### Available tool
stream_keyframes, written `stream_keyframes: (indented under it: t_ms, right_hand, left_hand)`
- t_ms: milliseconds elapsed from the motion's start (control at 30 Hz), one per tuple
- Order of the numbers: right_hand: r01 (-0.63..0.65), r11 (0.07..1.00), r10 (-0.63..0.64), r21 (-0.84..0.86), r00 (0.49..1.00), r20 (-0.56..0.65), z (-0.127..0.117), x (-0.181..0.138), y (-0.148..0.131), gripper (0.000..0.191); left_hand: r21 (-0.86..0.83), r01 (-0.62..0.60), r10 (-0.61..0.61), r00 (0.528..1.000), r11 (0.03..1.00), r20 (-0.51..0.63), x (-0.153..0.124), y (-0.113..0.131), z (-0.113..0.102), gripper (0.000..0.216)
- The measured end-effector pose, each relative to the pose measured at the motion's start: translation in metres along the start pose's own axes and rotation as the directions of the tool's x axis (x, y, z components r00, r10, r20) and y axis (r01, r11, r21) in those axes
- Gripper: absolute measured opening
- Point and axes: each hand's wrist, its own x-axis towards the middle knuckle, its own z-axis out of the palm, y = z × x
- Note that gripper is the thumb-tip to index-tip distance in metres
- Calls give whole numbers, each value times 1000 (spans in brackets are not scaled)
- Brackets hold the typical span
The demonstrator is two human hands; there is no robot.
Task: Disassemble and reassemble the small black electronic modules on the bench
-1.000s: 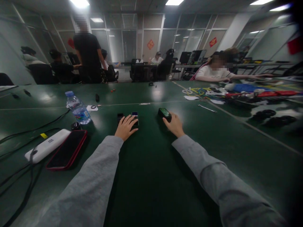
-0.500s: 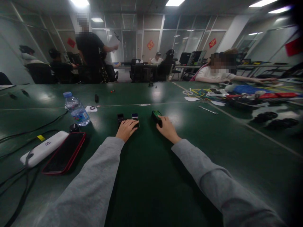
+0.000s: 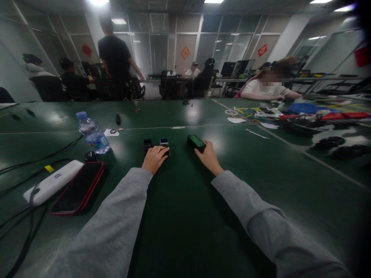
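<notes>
Green desk (image 3: pixel 179 231), both hands resting out in front, grey sleeves. Right hand (image 3: pixel 210 156): grip partly closed, thumb at the near end and fingers along the right side of a black device (image 3: pixel 196 142) with a green top face; it sits on the desk right of centre, pointing away and left. Whether it is lifted at all, can't tell.

Left hand (image 3: pixel 155 157): fingers loosely bent, lying over the near parts of two small gadgets, a black gadget (image 3: pixel 147 143) on the left and a pale gadget (image 3: pixel 164 141) with a dark screen on the right. Underside hidden, so can't tell if this grip has hold of either. Gap of bare desk between the pale gadget and the black device.

Containers: one clear plastic bottle (image 3: pixel 94 134), upright, blue cap on, blue label around its lower part; liquid level too blurred to read. Small black item (image 3: pixel 91 156) just in front of its base. Nearer: white power bank (image 3: pixel 55 181) beside a phone (image 3: pixel 78 187) in a red case, screen dark. White paper (image 3: pixel 111 132) right of the bottle, black ring on it. Wrench (image 3: pixel 257 134) farther right, near a cable pile (image 3: pixel 246 112).
</notes>
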Motion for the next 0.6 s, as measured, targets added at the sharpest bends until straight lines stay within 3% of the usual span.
stream_keyframes:
  t_ms: [100, 333, 600]
  right_hand:
    - [-60, 997, 58, 47, 998, 36, -1, 2, 3, 56]
    - [205, 954, -192, -221, 978, 76, -8, -5, -12, 52]
    - [211, 956, -183, -206, 973, 143, -7, -8, -14, 56]
  left_hand:
    - [-10, 2, -2, 1000, 1000, -2, -1, 0, 0, 36]
    - [-26, 18, -18, 1000, 999, 1, 0, 2, -3, 37]
    - [-55, 26, -25, 1000, 998, 12, 1, 3, -2, 36]
